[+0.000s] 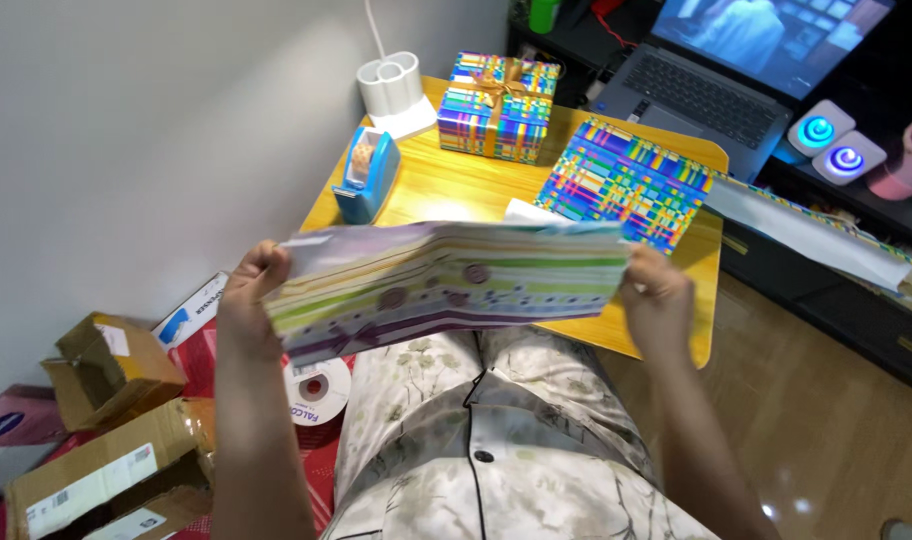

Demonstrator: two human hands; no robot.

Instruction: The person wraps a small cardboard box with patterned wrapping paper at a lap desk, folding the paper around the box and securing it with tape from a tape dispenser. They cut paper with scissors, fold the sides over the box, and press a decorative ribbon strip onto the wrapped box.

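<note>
Both hands hold up a flat box wrapped in pastel striped paper (446, 282) above my lap. My left hand (251, 300) grips its left end, and my right hand (656, 300) grips its right end. Behind it stands a small wooden table (456, 185). On the table lie a sheet of bright multicoloured plaid wrapping paper (626, 180), a wrapped gift box with a gold ribbon (498, 105) and a blue tape dispenser (366, 172).
A white holder (391, 85) stands at the table's far left corner. A laptop (726, 70) and two glowing round devices (831, 145) sit at the back right. Cardboard boxes (106, 420) and a tape roll (314, 390) lie on the floor to my left.
</note>
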